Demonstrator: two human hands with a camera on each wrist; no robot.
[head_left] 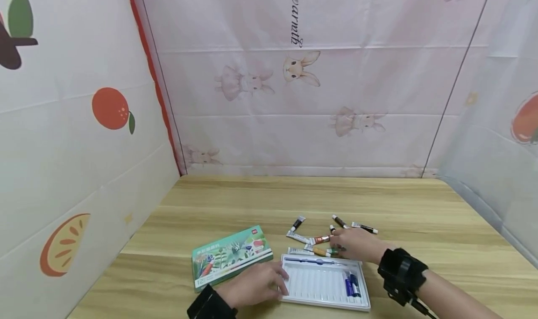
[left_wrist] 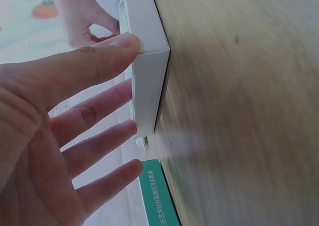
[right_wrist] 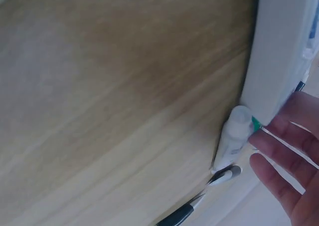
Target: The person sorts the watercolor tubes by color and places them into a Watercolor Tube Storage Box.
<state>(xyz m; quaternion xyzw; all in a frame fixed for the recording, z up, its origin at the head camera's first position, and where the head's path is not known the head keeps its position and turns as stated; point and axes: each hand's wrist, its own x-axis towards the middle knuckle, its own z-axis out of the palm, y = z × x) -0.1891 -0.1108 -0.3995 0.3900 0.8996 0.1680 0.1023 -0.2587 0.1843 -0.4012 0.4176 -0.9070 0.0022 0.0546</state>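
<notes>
- Nearest me, my left hand [head_left: 256, 284] has its fingers spread and nearly straight; the thumb touches the near left corner of the white tray [head_left: 311, 281], the fingertips by its short left side.
- The tray lies flat on the table [head_left: 138, 281] in front of me. A purple tube [head_left: 349, 287] and a dark blue tube [head_left: 355, 285] sit side by side toward its right end, and a brush [head_left: 308, 261] lies along its far edge.
- Left of the tray is the green paint box [head_left: 232, 256], lying flat with its picture side up, just beyond my left hand.
- My right hand [head_left: 357, 245] reaches down just past the tray's far edge, fingertips by the green tube [head_left: 334, 251]. Its fingers hide the contact, so I can't tell whether they pinch that tube or only touch it.
- Next to the green tube lies a yellow tube [head_left: 321, 252]; a little farther back is a brown tube [head_left: 322, 239].
- Farther still, black tubes [head_left: 364, 227] lie scattered on the table.
- Behind everything hangs a pale pink cloth [head_left: 260, 141] printed with rabbits.
</notes>
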